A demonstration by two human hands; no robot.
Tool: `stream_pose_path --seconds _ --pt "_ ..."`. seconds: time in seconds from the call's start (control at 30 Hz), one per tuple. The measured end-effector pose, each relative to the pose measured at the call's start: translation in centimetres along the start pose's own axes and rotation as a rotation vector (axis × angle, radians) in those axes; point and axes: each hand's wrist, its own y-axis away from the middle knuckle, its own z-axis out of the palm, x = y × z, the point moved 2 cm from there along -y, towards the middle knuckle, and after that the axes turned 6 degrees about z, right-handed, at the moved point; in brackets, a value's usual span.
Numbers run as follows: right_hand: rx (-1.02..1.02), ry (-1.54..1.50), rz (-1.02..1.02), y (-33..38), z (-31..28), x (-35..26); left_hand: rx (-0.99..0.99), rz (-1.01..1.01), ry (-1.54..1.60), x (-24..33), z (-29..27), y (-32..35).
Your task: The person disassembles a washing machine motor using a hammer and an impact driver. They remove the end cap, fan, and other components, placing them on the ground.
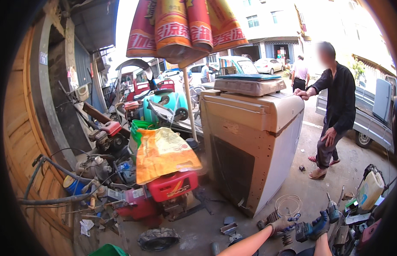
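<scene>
In a dark blue glove, my right hand [320,225] is wrapped round the handle of a cordless drill [333,212]. A long bit points up and away from me, and the battery end sits left of the hand. My left hand [280,225], in a grey glove with dark fingertips, is just left of that battery end. Its fingers are curled, and whatever they hold is too small to make out. Beneath and beside the left hand lie coiled metal parts [287,240] and a ribbed part [267,220]. A loop of pale wire [289,204] rests on the ground beyond.
Ahead stands a large worn white cabinet [249,123] with a scale-like platform on top. A person [337,102] in dark clothes rests a hand on it. A red engine [173,186], a tyre [159,239] and machine parts crowd the left; a jerrycan [371,192] and tools sit right.
</scene>
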Motion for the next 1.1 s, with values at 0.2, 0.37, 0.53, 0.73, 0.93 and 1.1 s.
stream_pose_path --seconds 0.2,0.37,0.53,0.73,0.93,1.1 --pt "-0.151 -0.085 -0.158 0.6 4.6 -4.4 0.095 -0.116 0.501 4.7 0.5 -2.9" --pt "-0.216 0.134 -0.165 8.1 10.4 -9.3 0.350 -0.151 0.373 8.1 0.5 0.1" --pt "-0.239 0.368 -0.131 13.5 11.1 -12.8 0.361 -0.174 0.429 20.4 -2.3 4.4" --pt "-0.333 0.703 -0.064 22.5 17.4 -14.8 0.276 -0.313 0.970 30.6 -2.9 9.2" --pt "-0.462 0.931 -0.075 26.7 23.7 -16.1 0.088 -0.256 1.743 37.2 -2.9 9.5" --pt "-0.486 0.984 -0.082 27.2 26.8 -18.1 0.478 -0.301 1.196 47.1 -3.4 8.1"
